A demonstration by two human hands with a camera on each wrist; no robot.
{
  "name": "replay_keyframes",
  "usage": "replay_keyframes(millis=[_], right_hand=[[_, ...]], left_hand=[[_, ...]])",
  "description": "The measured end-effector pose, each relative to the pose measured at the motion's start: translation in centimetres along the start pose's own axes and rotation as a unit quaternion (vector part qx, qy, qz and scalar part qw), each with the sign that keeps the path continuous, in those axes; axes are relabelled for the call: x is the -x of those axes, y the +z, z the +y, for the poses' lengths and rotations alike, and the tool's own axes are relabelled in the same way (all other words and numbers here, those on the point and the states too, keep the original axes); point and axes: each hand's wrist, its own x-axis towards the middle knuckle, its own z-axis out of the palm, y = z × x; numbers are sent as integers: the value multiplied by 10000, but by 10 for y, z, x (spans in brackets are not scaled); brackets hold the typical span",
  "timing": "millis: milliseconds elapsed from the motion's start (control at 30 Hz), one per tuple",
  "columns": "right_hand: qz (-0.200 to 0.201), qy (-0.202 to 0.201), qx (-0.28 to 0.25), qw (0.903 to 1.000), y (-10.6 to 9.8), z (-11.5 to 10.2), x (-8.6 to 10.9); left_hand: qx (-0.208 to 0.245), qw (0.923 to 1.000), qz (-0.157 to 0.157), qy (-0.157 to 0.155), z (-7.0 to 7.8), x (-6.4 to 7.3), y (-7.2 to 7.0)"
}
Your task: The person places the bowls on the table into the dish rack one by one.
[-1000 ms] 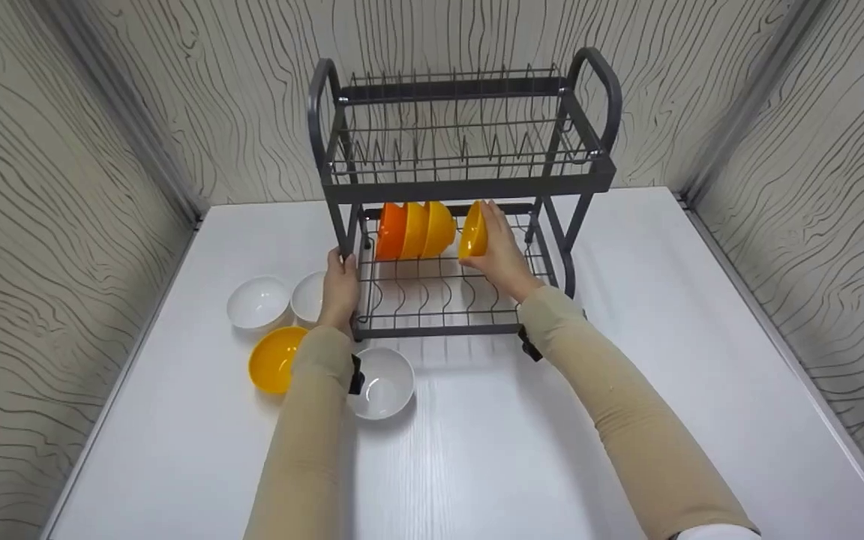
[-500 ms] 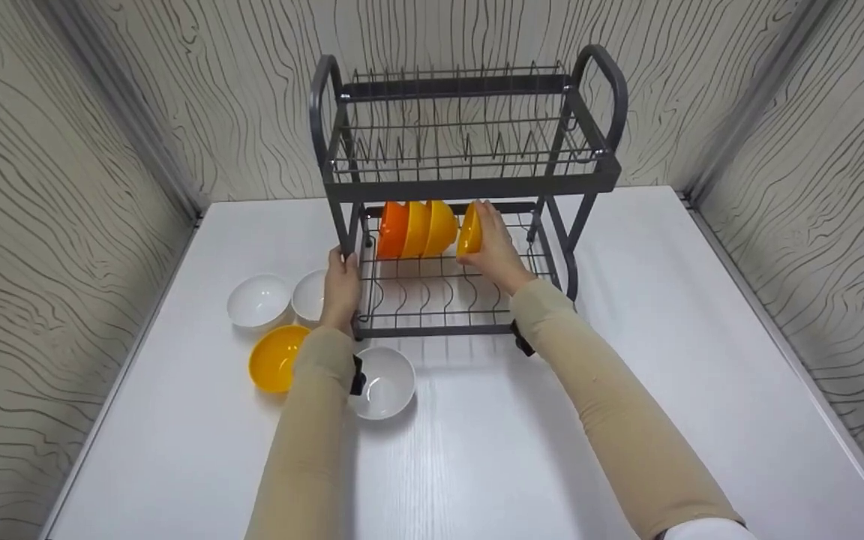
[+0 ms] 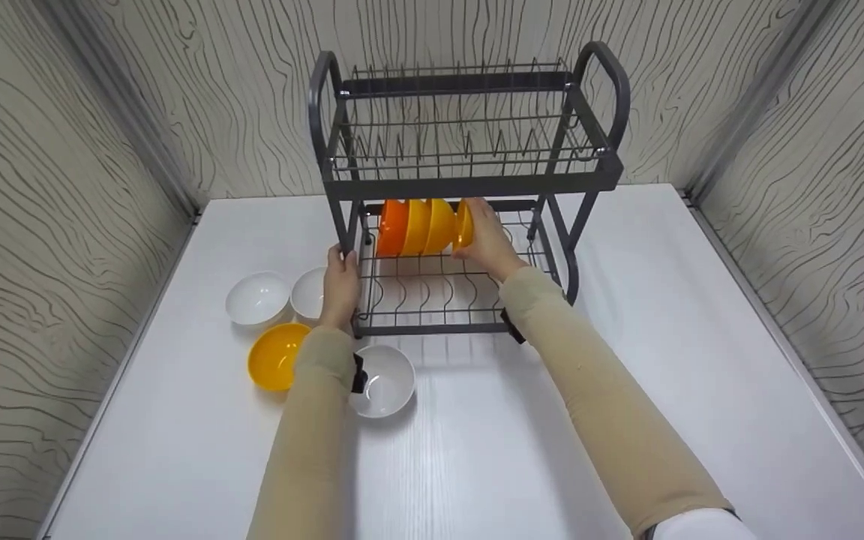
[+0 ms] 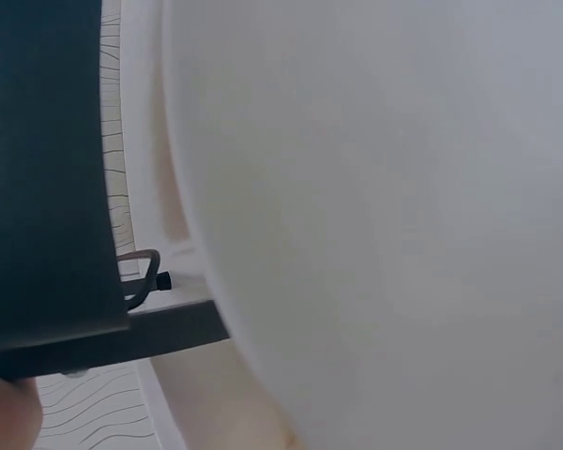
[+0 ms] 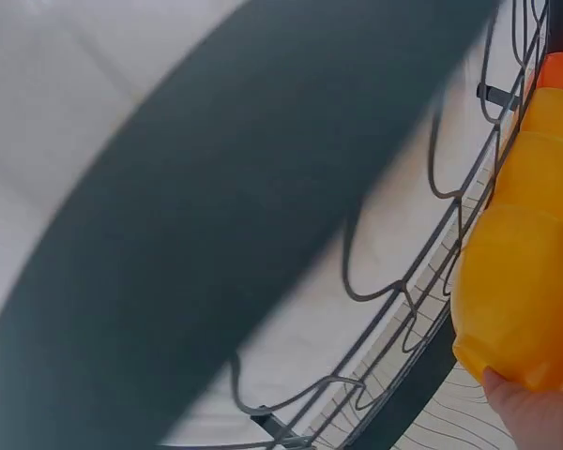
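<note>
On the lower tier of a dark metal dish rack [image 3: 469,328], an orange bowl [image 3: 391,227] and two yellow bowls [image 3: 439,226] stand on edge in a nested row. My right hand [image 3: 490,241] grips another yellow bowl [image 3: 464,225] on its edge, right up against the row's right end. In the right wrist view, a thumb [image 5: 535,412] is at that bowl's rim, and the rest of the hand is mostly out of frame. My left hand [image 3: 340,289] holds the rack's left front post; a white bowl [image 4: 385,216] fills much of the left wrist view.
Left of the rack on the white table [image 3: 664,360] sit two white bowls [image 3: 258,298] and a yellow bowl [image 3: 276,358], partly behind the left arm. Another white bowl [image 3: 385,382] is in front of the rack. Patterned panels [image 3: 462,30] enclose the table.
My right hand has moved left with the yellow bowl, closing the gap to the row. The left hand stays on the post.
</note>
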Motion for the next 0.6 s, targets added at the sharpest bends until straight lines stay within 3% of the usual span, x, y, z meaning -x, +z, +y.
replay_keyframes(millis=[200,600], right_hand=[[-44,91,69,9999,-2,-8,-7],[-214,414,-266,9986,6,-8,-13]], left_hand=[[173,9998,8,-58,2,0,2],[50,9999,85,108,-1,2,1]])
